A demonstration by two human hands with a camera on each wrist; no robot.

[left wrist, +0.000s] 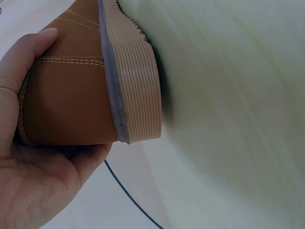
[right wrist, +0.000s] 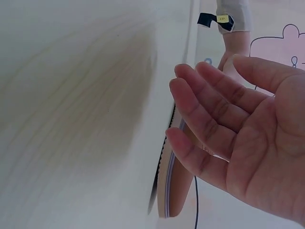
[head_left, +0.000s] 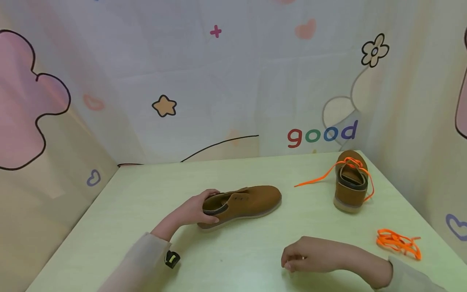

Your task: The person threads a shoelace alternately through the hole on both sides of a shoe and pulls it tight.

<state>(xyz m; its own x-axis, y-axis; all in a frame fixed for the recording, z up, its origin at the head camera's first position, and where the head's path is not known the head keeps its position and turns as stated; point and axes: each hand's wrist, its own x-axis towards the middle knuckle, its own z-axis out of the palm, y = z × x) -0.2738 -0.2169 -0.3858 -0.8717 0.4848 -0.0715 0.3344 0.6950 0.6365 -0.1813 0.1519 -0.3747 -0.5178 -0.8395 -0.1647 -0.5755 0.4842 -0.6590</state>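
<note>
A brown shoe without a lace lies in the middle of the table, its toe pointing right. My left hand grips it round the heel, thumb on the near side and fingers over the far side. In the left wrist view the shoe's heel and ridged pale sole are close up against the palm. Nearer the front, my right hand hovers with loosely curled fingers. The right wrist view shows that palm holding nothing, with the shoe beyond its fingers.
A second brown shoe, threaded with an orange lace, stands at the back right of the table. A bundled orange shoelace lies near the right edge. Patterned curtains surround the pale table.
</note>
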